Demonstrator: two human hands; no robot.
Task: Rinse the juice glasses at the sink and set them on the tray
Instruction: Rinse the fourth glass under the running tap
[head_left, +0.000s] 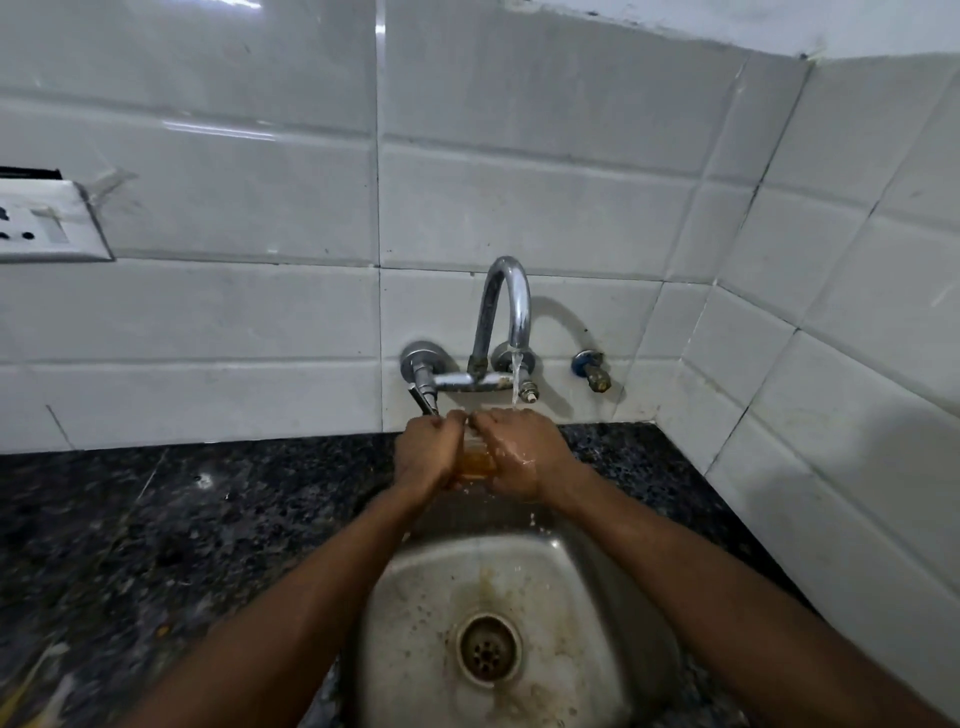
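Both hands meet over the far edge of the sink (597, 587), with a glass (474, 456) clamped between them. The left hand (426, 453) curls round the glass's left side and the right hand (522, 453) round its right, knuckles up and fingertips nearly touching at the far rim. Only a narrow strip of the glass shows between the hands; it looks clear, with an orange tint low down. The tap (511, 306) arches out from the tiled wall (519, 197), and a thin stream of water (515, 379) falls from its spout onto the far side of the right hand, which is wet and shiny. A lever (423, 397) juts from the tap's left end just beyond the left hand. The steel sink below is stained brown around the drain (488, 649). A dark speckled counter (156, 519) surrounds the sink. A white socket (47, 223) sits far left on the wall, and a small valve (595, 371) is right of the tap.
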